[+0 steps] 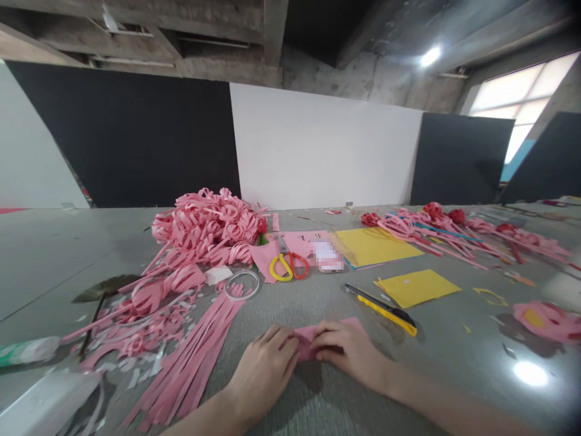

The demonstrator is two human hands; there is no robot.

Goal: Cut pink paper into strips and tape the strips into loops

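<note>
A piece of pink paper lies at the near middle of the grey table, pinched between both my hands. My left hand has its fingers closed on the left end of the paper. Across from it, my right hand grips the sheet with thumb and fingers, and part of the paper shows behind it. To the left are loose pink paper strips under a roll of tape. Beyond my right hand rests a yellow utility knife beside a second, black-handled one.
Scissors with red and yellow handles lie on pink sheets, near a phone. A heap of curled pink paper flowers stands back left. Yellow paper is at right, with more pink flowers behind. A pale box sits near left.
</note>
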